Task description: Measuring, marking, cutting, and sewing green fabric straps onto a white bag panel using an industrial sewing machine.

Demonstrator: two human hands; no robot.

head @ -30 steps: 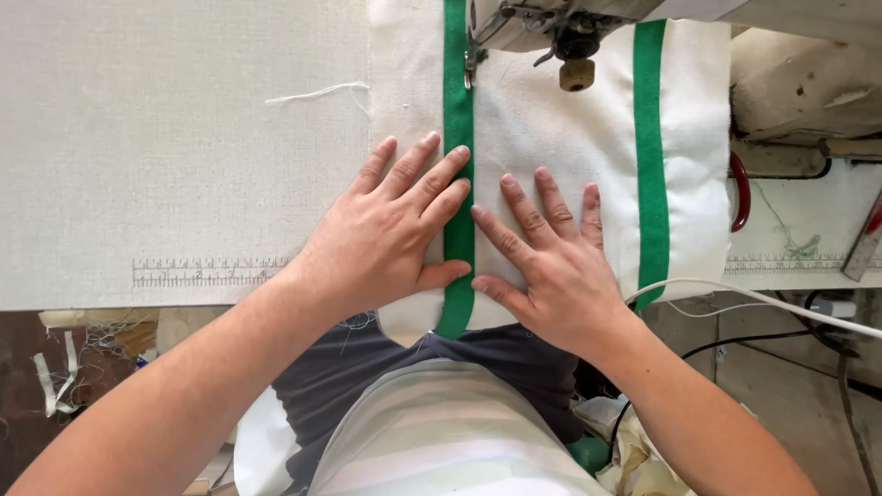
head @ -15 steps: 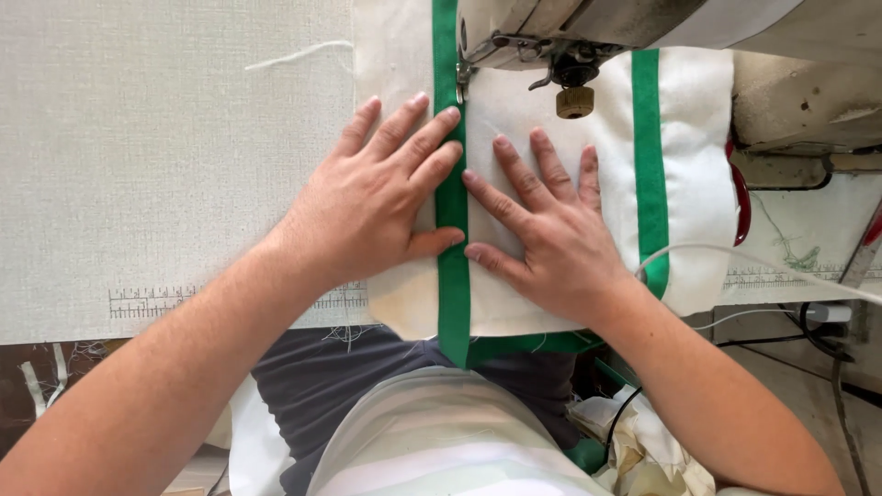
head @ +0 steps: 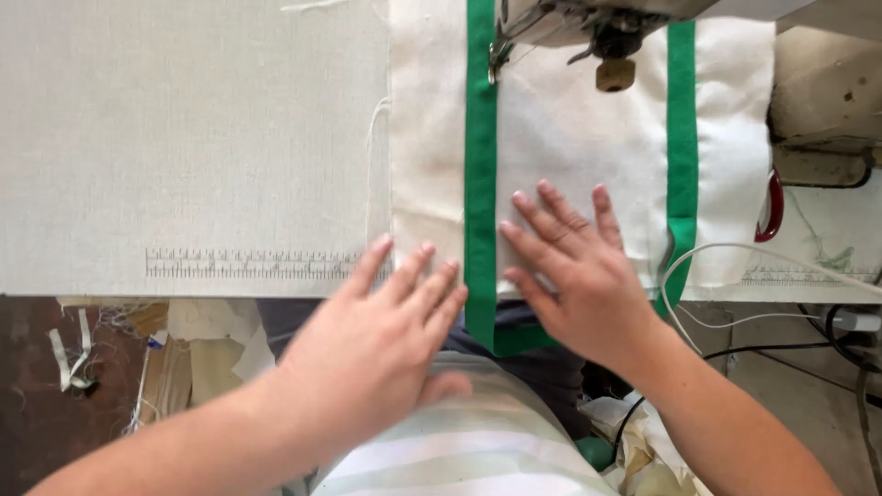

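A cream fabric panel [head: 570, 138] with two green straps [head: 480, 184] lies on the sewing table, its far end under the sewing machine head [head: 588, 23]. My right hand [head: 574, 266] presses flat on the cloth, fingers spread, just right of the left green strap. My left hand [head: 377, 344] is off the cloth, hovering near the table's front edge with its fingertips by the panel's lower left corner. It holds nothing. The green strap loops below the cloth's near edge.
The table [head: 184, 138] is covered in pale woven cloth with a printed ruler strip [head: 248, 264] along its front edge. A red-handled tool [head: 772, 207] lies at the right, beside white cables [head: 735, 276]. Fabric scraps sit on the floor at left.
The panel has fed away from me under the machine. My left hand has lifted off the cloth and drawn back toward my body. My right hand stays pressed on the cloth.
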